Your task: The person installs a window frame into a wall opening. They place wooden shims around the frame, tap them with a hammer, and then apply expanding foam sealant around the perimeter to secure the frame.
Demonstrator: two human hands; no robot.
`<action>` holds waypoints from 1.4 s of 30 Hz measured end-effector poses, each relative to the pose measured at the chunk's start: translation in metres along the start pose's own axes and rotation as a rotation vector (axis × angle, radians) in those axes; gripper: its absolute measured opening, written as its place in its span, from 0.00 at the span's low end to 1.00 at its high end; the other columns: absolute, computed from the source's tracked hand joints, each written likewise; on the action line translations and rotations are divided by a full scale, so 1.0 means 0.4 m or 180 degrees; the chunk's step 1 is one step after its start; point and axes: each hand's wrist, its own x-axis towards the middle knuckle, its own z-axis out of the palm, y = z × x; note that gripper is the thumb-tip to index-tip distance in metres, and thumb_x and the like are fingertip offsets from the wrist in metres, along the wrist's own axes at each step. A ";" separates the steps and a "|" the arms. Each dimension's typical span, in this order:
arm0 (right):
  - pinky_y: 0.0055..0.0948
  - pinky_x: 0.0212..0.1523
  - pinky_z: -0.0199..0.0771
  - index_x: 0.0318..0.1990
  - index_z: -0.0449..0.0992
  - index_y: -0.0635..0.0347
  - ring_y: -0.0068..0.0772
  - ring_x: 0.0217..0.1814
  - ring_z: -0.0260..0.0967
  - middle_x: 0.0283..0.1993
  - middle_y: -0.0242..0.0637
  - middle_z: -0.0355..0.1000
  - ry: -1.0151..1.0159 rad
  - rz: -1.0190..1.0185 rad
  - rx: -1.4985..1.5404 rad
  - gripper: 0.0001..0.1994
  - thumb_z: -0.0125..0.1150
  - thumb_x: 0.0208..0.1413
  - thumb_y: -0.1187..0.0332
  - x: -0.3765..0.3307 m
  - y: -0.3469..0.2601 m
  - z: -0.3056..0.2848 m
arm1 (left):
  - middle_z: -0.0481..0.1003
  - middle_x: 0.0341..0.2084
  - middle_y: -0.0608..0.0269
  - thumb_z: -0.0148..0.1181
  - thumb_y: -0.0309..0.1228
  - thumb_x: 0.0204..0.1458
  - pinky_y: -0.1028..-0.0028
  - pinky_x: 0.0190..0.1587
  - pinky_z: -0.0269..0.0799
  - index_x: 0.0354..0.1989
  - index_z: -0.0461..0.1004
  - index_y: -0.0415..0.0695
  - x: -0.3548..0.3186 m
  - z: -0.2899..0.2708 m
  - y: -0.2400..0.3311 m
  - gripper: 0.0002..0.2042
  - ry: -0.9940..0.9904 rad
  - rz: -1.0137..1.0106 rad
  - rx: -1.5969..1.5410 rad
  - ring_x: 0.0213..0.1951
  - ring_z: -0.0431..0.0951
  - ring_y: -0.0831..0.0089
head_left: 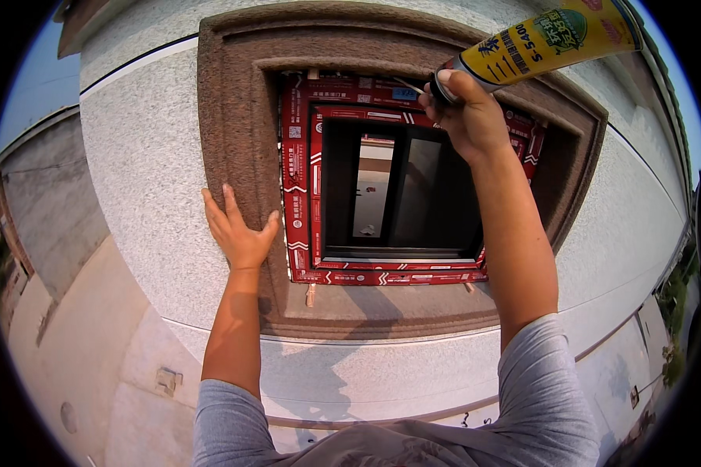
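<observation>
My right hand [475,117] is raised at the window's upper right, fingers closed around the black cap end of a yellow foam spray can [549,47]. The can is tilted with its base up to the right. From its nozzle a thin pale tube [407,84] points left at the top gap, between the window frame [297,210] and the brown stone surround [237,124]. Red protective film covers the frame. My left hand [245,240] rests with fingers spread against the surround's left side, holding nothing.
Small wooden wedges [311,295] sit under the frame, on the sill [350,303]. A dark sliding window pane [424,194] fills the opening. Speckled white wall [148,156] surrounds the stone. Paved ground [78,350] lies far below left, beside a grey building [43,194].
</observation>
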 end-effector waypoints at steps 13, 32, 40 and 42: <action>0.32 0.35 0.80 0.46 0.75 0.56 0.33 0.35 0.80 0.37 0.35 0.77 0.0081 0.0122 -0.0118 0.15 0.74 0.58 0.64 0.017 -0.032 -0.079 | 0.48 0.80 0.29 0.83 0.46 0.43 0.37 0.76 0.55 0.82 0.56 0.46 0.003 -0.005 0.003 0.57 0.0025 0.0034 -0.0013 0.78 0.53 0.29; 0.32 0.38 0.81 0.49 0.75 0.56 0.35 0.38 0.80 0.40 0.34 0.76 0.0263 0.0091 -0.0335 0.17 0.76 0.58 0.64 0.010 -0.071 -0.183 | 0.47 0.80 0.29 0.82 0.48 0.45 0.36 0.76 0.55 0.83 0.54 0.47 -0.002 0.002 -0.004 0.57 -0.0006 0.0067 0.0028 0.78 0.52 0.28; 0.35 0.38 0.82 0.50 0.76 0.57 0.35 0.38 0.81 0.41 0.34 0.77 0.0292 -0.0045 -0.0294 0.18 0.77 0.57 0.63 0.005 -0.082 -0.201 | 0.47 0.80 0.28 0.82 0.47 0.44 0.36 0.76 0.55 0.82 0.55 0.47 0.000 -0.002 -0.001 0.57 -0.0019 0.0027 0.0059 0.78 0.52 0.28; 0.33 0.37 0.82 0.50 0.76 0.58 0.36 0.39 0.81 0.42 0.34 0.77 0.0315 -0.0023 -0.0376 0.18 0.76 0.57 0.64 0.006 -0.102 -0.229 | 0.46 0.80 0.29 0.82 0.47 0.44 0.36 0.76 0.55 0.83 0.55 0.47 -0.004 0.001 -0.004 0.57 -0.0022 0.0027 0.0049 0.79 0.51 0.29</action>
